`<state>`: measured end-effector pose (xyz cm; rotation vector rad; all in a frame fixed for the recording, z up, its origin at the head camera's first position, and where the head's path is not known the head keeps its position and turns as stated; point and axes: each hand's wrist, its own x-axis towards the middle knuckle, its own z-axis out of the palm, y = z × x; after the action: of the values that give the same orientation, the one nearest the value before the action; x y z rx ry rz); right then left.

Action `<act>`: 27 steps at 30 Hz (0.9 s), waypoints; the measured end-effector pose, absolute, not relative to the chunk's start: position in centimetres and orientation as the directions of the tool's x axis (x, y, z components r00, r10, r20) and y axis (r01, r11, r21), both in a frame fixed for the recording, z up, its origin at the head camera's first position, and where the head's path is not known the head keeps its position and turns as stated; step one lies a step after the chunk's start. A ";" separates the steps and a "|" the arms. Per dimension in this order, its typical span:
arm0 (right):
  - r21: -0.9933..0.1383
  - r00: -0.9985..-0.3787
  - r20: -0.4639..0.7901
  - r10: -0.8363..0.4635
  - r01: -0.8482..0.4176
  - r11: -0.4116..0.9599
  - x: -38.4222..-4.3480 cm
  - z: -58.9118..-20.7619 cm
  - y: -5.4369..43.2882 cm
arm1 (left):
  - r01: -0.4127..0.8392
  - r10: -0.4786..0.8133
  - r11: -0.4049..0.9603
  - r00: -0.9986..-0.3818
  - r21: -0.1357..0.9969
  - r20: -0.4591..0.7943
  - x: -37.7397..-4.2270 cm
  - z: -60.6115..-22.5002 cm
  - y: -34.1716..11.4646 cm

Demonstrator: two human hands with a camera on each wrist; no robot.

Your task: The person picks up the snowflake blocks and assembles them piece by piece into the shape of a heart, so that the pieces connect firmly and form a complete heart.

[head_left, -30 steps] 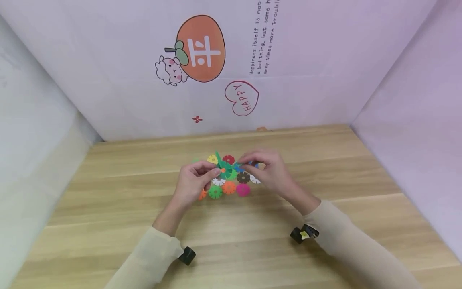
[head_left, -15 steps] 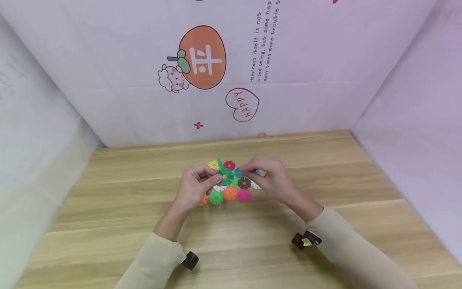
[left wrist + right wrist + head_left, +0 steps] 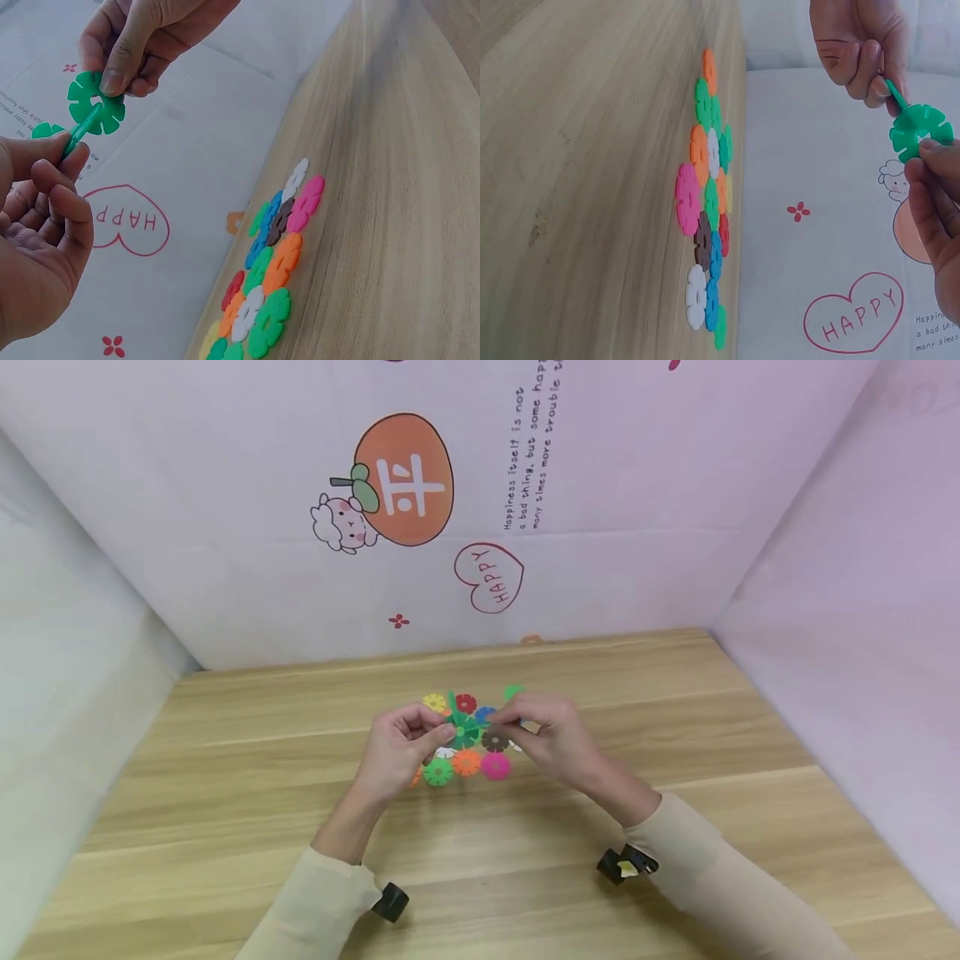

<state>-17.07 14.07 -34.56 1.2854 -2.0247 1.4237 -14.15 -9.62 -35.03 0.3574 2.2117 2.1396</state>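
My left hand (image 3: 405, 745) pinches a piece made of green notched discs between thumb and fingers, above the table. In the left wrist view one green disc (image 3: 82, 129) shows edge-on at the fingertips, with another green disc (image 3: 46, 130) behind the thumb. Facing it, my right hand (image 3: 553, 737) pinches a further green notched disc (image 3: 911, 131) by its rim, thumb on its face. The two pieces meet, edge of one against the middle of the other, at an angle. In the head view they overlap the discs lying beneath.
Several loose notched discs lie flat in a cluster on the wooden table (image 3: 480, 877), among them a pink disc (image 3: 496, 766), an orange disc (image 3: 467, 763), a brown disc (image 3: 280, 219) and a red disc (image 3: 724, 235). A printed white wall covering (image 3: 262, 577) stands behind.
My right hand has moved slightly left, bringing its green disc against the piece in my left hand. Both hands keep their pinch. The head view has shifted a little.
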 end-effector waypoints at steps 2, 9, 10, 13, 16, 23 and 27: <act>-0.569 -0.540 0.697 -0.472 -0.817 0.093 -17.1 -34.7 14.1 | 0.132 0.189 0.026 -0.974 0.991 0.124 -14.1 -35.0 -9.6; -0.643 -0.641 0.643 -0.418 -0.749 0.159 -17.7 -34.4 14.4 | 0.122 0.183 -0.004 -0.976 0.993 0.121 -15.2 -35.1 -9.2; -0.666 -0.672 0.627 -0.395 -0.725 0.176 -17.8 -34.2 14.3 | 0.122 0.173 -0.011 -0.977 0.992 0.122 -15.4 -35.1 -9.1; -0.756 -0.778 0.543 -0.316 -0.617 0.218 -18.2 -33.9 14.1 | 0.103 0.117 -0.048 -0.987 0.994 0.108 -16.1 -35.2 -8.6; -0.853 -0.868 0.432 -0.244 -0.481 0.203 -18.4 -33.9 13.8 | 0.091 0.051 -0.090 -0.994 0.992 0.096 -16.4 -35.4 -8.0; -0.968 -0.948 0.197 -0.248 -0.229 0.105 -18.0 -35.3 12.7 | 0.115 -0.049 -0.180 -0.993 0.977 0.107 -16.5 -36.0 -7.3; -0.990 -0.951 0.123 -0.284 -0.137 0.030 -17.6 -36.0 11.8 | 0.110 -0.043 -0.200 -0.994 0.974 0.103 -16.3 -36.3 -6.9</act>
<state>-17.58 11.80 -35.98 0.4789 -2.3288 2.2159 -16.34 -6.87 -36.28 0.0860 2.0462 2.5111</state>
